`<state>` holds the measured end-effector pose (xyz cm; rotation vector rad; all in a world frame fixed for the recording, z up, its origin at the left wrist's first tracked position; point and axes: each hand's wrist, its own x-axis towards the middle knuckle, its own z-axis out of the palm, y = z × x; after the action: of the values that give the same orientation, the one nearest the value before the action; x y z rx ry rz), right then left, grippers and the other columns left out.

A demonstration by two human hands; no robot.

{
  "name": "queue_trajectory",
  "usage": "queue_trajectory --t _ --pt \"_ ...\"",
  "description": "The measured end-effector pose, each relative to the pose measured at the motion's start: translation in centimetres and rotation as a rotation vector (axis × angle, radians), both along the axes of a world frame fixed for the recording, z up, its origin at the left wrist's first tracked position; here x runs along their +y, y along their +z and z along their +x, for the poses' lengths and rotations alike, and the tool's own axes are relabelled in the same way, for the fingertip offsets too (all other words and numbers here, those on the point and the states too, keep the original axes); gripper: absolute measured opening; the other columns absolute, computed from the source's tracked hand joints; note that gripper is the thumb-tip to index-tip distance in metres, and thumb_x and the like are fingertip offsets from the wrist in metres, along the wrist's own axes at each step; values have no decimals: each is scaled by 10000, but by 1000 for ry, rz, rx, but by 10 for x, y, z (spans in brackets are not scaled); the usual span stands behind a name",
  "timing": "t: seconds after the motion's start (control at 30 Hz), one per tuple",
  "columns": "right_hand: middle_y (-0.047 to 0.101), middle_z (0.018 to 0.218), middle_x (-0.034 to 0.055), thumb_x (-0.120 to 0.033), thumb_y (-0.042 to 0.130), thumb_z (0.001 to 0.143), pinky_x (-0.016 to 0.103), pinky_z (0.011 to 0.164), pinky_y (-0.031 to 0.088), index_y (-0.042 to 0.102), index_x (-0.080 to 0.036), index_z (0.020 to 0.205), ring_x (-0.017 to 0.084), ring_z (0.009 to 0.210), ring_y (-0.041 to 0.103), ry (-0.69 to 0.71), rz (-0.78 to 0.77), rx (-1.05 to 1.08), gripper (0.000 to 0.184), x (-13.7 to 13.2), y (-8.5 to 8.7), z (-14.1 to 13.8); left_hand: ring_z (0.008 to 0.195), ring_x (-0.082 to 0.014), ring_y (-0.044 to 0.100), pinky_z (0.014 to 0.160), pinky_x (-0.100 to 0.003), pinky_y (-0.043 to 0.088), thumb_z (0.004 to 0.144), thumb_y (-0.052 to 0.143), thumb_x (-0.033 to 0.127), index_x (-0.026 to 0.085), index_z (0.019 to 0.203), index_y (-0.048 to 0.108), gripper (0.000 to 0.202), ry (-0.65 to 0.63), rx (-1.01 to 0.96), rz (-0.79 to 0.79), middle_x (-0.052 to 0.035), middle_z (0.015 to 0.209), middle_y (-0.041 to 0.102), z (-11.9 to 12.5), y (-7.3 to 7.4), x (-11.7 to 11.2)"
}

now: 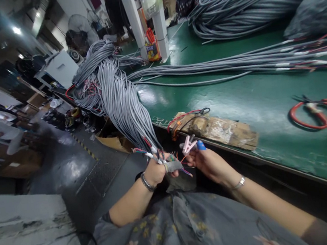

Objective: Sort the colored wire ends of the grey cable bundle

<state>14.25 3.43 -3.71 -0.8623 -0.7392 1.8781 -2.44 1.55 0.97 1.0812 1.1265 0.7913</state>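
Both hands at the cable ends, just off the desk edge!

Left hand (156, 173) clenched around the stripped ends of the grey cable bundle (119, 100), draped down off the green desk (239, 95) toward the lap. Coloured wires (183, 164) fanning out between the hands. Right hand (210, 163) pinching a pink clip (188, 145) at the fingertips, blue finger cot (201, 146) alongside. Behind: taped cardboard block (217, 129) at the desk edge, red-handled cutters (317, 114) well apart to the right.

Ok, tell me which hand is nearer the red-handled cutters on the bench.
Right. The right hand, pinching a pink clip, sits just off the bench, on the side of the red-handled cutters; the left hand, gripping the grey cable ends, is beyond it.
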Motion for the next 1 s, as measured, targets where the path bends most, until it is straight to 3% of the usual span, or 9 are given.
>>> queue_trajectory --t 0.07,0.2,0.4,0.63,0.87,1.0 --pt "570 636 8 -709 634 665 300 559 430 673 -212 779 148 555 476 -19 83 -46 512 4 2 -1 366 -79 475 411 -211 395 521 792 537 122 513 605 456 -22 -3 -8 -17 428 560 2 1 5" --pt "553 581 1 -751 567 690 311 591 432 635 -220 636 159 558 477 -185 218 -204 538 5 3 -7 361 -82 472 406 -215 382 499 799 534 121 513 609 455 -47 9 -36 -15 424 557 7 1 12" --pt "637 665 34 -782 594 629 339 587 480 663 -220 774 200 600 576 -93 95 -6 585 9 0 -13 353 -76 454 406 -217 384 475 807 538 125 473 573 474 -73 23 -39 -12 402 538 13 2 14" --pt "673 725 68 -789 535 675 366 637 505 675 -204 863 244 710 632 -98 118 -22 629 7 0 -15 353 -71 455 407 -210 395 518 801 515 136 467 549 458 -94 75 -59 4 398 529 15 2 15" --pt "662 738 39 -768 527 702 324 599 493 667 -247 751 191 647 595 -56 22 89 542 7 3 -9 369 -82 479 420 -217 425 510 808 528 129 490 583 459 -8 66 -18 -9 418 556 13 7 2" --pt "647 710 5 -630 707 658 264 563 471 709 -250 804 144 614 553 -97 -13 162 408 5 5 -8 384 -93 498 440 -228 448 505 791 588 137 497 586 495 96 81 45 -15 433 573 17 12 -10"
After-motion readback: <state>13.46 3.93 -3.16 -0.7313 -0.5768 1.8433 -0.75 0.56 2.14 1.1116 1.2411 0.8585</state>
